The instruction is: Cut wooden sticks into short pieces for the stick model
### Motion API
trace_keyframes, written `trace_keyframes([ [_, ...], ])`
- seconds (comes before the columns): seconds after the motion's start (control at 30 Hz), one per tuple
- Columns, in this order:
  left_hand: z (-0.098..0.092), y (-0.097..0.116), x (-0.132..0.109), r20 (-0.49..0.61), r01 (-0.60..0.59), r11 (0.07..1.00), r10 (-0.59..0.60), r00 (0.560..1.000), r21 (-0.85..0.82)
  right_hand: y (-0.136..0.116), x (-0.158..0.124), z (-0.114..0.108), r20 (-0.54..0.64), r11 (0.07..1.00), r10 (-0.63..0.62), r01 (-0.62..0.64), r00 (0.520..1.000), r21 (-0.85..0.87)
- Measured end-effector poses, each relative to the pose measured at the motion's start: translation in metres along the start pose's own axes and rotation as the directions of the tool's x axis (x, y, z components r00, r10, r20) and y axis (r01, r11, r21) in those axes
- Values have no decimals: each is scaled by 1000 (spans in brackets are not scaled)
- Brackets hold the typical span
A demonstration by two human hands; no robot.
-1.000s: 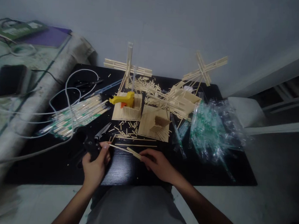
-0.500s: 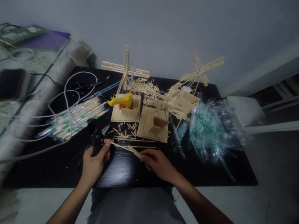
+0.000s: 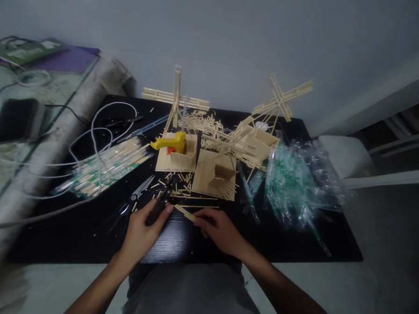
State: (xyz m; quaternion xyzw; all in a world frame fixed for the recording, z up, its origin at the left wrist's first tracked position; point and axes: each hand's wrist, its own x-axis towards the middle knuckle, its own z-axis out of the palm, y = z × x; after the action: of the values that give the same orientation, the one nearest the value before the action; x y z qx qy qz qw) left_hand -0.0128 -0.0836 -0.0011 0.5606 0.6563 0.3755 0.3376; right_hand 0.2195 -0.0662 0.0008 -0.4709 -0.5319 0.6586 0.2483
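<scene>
My left hand (image 3: pixel 143 231) is wrapped round a dark hand tool (image 3: pixel 160 202), its upper end pointing up and to the right. The thumb tip is close to the left end of some thin wooden sticks (image 3: pixel 185 213). My right hand (image 3: pixel 219 230) pinches the right end of those sticks between thumb and fingers. Just beyond lie loose sticks (image 3: pixel 197 206) and short cut pieces. Two wooden bases (image 3: pixel 174 162) (image 3: pixel 203 173) with small walled boxes stand behind them, and a yellow glue gun (image 3: pixel 175 142) rests on the left one.
Scissors (image 3: pixel 137 193) lie left of my left hand. Packed sticks (image 3: pixel 107 168) and white cables (image 3: pixel 91 127) are farther left. Crossed stick blades (image 3: pixel 176 99) (image 3: pixel 280 97) rise at the back. Clear and green plastic wrappers (image 3: pixel 288 184) cover the right side of the black table (image 3: pixel 317 247).
My left hand has moved right with the dark tool, closer to my right hand, uncovering the scissors. My right hand has barely moved and still holds the sticks.
</scene>
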Motion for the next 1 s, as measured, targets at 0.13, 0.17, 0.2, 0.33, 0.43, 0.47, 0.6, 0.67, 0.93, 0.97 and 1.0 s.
trace_keyframes([
  [0.13, -3, -3, -2, -138, 8, 999, -15, 990, -52, 0, -1, -2, -21, 1000, 18, -18, 1000, 3],
  [0.17, -2, -3, -3, -130, 0, 998, -8, 992, -59, 0, -1, -2, -21, 1000, 20, -19, 1000, 12],
  [0.2, -1, -2, -5, -102, -7, 998, 0, 995, -66, 1, -1, -1, -21, 1000, 19, -19, 1000, 21],
  [0.33, 7, 5, -12, 3, -11, 993, 11, 1000, -114, 2, -1, 4, -26, 998, 25, -24, 999, 55],
  [0.43, 11, 10, -12, -12, 53, 981, -56, 998, -186, 1, -1, 5, -24, 996, 36, -34, 999, 79],
  [0.47, 11, 11, -11, -8, 78, 975, -82, 997, -207, 1, -1, 6, -26, 995, 38, -36, 999, 89],
  [0.6, 3, 14, -8, 87, 134, 967, -118, 989, -218, -1, 1, 6, -46, 989, 41, -34, 998, 143],
  [0.67, -7, 12, -5, 104, 119, 979, -103, 989, -168, -3, 1, 4, -64, 984, 31, -19, 997, 176],
  [0.93, -51, 9, 5, 271, -184, 914, 86, 959, 360, -18, -3, -7, -72, 967, -44, 61, 996, 248],
  [0.97, -52, 11, 5, 305, -222, 899, 106, 946, 377, -19, -3, -7, -66, 967, -53, 67, 996, 245],
  [1.0, -52, 14, 6, 339, -253, 889, 120, 933, 381, -21, -3, -7, -57, 968, -57, 69, 997, 239],
])
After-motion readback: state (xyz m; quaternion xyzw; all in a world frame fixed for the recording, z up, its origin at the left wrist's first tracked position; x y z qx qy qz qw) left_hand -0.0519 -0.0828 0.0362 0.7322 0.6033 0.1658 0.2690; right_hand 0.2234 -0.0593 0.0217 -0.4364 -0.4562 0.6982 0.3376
